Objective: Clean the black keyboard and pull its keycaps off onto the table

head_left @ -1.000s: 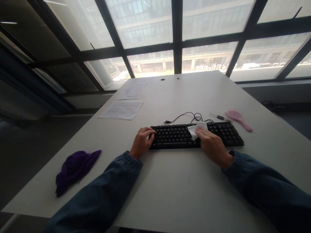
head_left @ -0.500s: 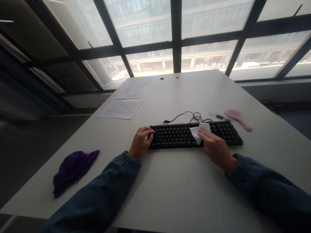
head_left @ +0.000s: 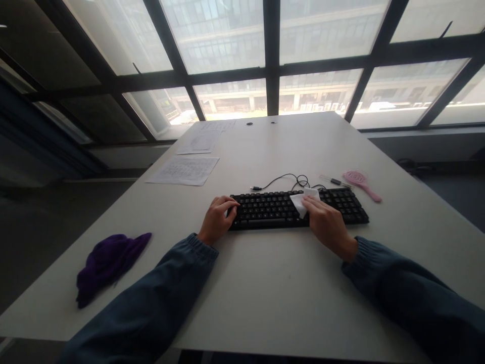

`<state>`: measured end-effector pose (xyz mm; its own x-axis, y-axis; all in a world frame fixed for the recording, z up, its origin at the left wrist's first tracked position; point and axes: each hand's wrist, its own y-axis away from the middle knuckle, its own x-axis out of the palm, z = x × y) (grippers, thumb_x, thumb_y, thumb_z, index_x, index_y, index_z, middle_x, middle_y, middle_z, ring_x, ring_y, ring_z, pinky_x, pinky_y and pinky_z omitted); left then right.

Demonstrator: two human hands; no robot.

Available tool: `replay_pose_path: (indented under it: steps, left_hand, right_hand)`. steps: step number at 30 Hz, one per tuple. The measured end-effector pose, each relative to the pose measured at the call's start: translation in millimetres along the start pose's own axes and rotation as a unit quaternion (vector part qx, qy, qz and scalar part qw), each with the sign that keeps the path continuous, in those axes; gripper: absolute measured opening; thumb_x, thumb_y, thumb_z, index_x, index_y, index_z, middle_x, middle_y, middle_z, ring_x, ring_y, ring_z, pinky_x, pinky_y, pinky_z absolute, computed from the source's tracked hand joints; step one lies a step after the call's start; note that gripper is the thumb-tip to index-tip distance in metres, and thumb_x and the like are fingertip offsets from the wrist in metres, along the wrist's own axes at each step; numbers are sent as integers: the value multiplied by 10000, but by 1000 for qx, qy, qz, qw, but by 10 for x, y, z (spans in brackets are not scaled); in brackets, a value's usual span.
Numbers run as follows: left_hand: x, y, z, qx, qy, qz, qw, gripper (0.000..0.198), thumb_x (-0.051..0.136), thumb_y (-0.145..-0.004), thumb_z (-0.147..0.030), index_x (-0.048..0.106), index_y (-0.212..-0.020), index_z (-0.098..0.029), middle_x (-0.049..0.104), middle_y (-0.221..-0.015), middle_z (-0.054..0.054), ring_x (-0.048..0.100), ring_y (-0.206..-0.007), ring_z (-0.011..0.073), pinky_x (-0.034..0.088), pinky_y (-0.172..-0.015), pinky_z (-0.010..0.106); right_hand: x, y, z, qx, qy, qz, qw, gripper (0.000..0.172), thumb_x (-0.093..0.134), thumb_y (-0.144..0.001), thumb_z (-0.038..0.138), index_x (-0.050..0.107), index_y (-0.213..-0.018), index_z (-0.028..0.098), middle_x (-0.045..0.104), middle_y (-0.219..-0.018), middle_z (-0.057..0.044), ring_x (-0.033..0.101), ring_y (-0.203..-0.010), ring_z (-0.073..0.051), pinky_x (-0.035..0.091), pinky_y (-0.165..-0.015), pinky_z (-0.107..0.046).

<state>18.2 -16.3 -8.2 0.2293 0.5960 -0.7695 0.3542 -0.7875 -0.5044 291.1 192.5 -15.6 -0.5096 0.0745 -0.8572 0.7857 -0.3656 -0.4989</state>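
A black keyboard [head_left: 273,208] lies across the middle of the white table [head_left: 265,283], its cable [head_left: 288,179] coiled behind it. My left hand [head_left: 216,220] grips the keyboard's left end with curled fingers. My right hand [head_left: 326,225] presses a white tissue [head_left: 299,202] flat onto the keys right of centre, fingers held together on top of it.
A pink hairbrush [head_left: 361,183] and a thin dark tool [head_left: 335,181] lie behind the keyboard's right end. A purple cloth [head_left: 108,263] sits near the left table edge. Printed sheets [head_left: 184,169] lie at the far left. Large windows stand beyond the table.
My right hand slid the tissue a little right over the keys, then back left. My left hand kept its hold on the keyboard's end.
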Motion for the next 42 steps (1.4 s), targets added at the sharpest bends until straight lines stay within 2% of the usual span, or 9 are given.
replay_pose_path:
  steps: [8, 12, 16, 23, 26, 29, 32, 38, 42]
  left_hand:
    - [-1, -18, -5, 3, -5, -5, 1000, 190, 536, -928, -204, 726, -938, -194, 694, -1008, 69, 603, -1016, 231, 496, -957, 403]
    - [-1, -18, -11, 1, -3, -6, 1000, 190, 535, -930, -206, 724, -935, -194, 695, -1006, 68, 602, -1018, 231, 494, -959, 402]
    - [8, -22, -8, 3, -2, -7, 1000, 189, 534, -930, -200, 722, -935, -190, 692, -1004, 66, 599, -1011, 227, 493, -955, 397]
    - [19, -27, 1, -6, 0, -9, 1000, 194, 532, -934, -214, 724, -918, -192, 691, -997, 66, 601, -1000, 226, 498, -936, 389]
    - [19, -30, 4, -7, 0, -9, 1000, 192, 534, -931, -215, 724, -912, -196, 692, -989, 64, 606, -996, 225, 497, -936, 389]
    - [26, -32, 18, -2, 1, -11, 1000, 192, 535, -930, -215, 725, -912, -197, 692, -987, 61, 609, -994, 224, 494, -940, 391]
    - [34, -33, 36, -3, -3, -12, 1000, 188, 543, -928, -223, 728, -914, -196, 692, -990, 62, 610, -994, 225, 495, -937, 391]
    - [29, -30, 41, -12, -4, -8, 1000, 195, 535, -927, -234, 727, -924, -202, 698, -998, 62, 610, -1005, 225, 501, -943, 388]
    - [31, -32, 32, -11, -3, -10, 1000, 198, 533, -933, -242, 726, -923, -204, 697, -1001, 63, 609, -1008, 228, 496, -949, 396]
  right_hand:
    - [-77, 106, 216, -6, -9, 17, 1000, 330, 467, -931, 42, 703, -1132, 153, 723, -1243, -101, 708, -1099, -238, 572, -931, -344]
    - [-46, 70, 162, -24, -29, -16, 999, 350, 451, -945, 40, 687, -1181, 147, 706, -1279, -100, 675, -1173, -235, 537, -1003, -349]
    - [9, -27, 62, -15, -18, -2, 1000, 362, 450, -925, 19, 687, -1173, 136, 708, -1270, -114, 675, -1171, -255, 545, -988, -372]
    - [-86, 55, 242, -58, -48, 7, 997, 279, 481, -933, 62, 704, -1067, 161, 747, -1171, -95, 720, -1029, -236, 573, -875, -333]
    - [-66, 11, 175, -69, -66, -26, 995, 309, 466, -930, 44, 701, -1096, 156, 731, -1217, -106, 687, -1131, -234, 542, -976, -342]
    - [0, -84, 10, -39, -54, -37, 997, 368, 448, -904, 6, 695, -1142, 140, 712, -1257, -122, 644, -1222, -252, 505, -1055, -381]
    - [26, -113, -71, -9, -37, -6, 999, 384, 447, -877, -13, 704, -1118, 139, 722, -1238, -114, 646, -1217, -260, 513, -1039, -382]
    - [-61, 1, 78, -10, -33, 22, 999, 290, 504, -893, 39, 722, -1026, 176, 747, -1175, -81, 718, -1016, -230, 553, -904, -328]
    - [1, -137, -36, -6, -46, -10, 999, 362, 461, -893, 3, 718, -1091, 164, 722, -1243, -94, 644, -1219, -229, 495, -1049, -342]
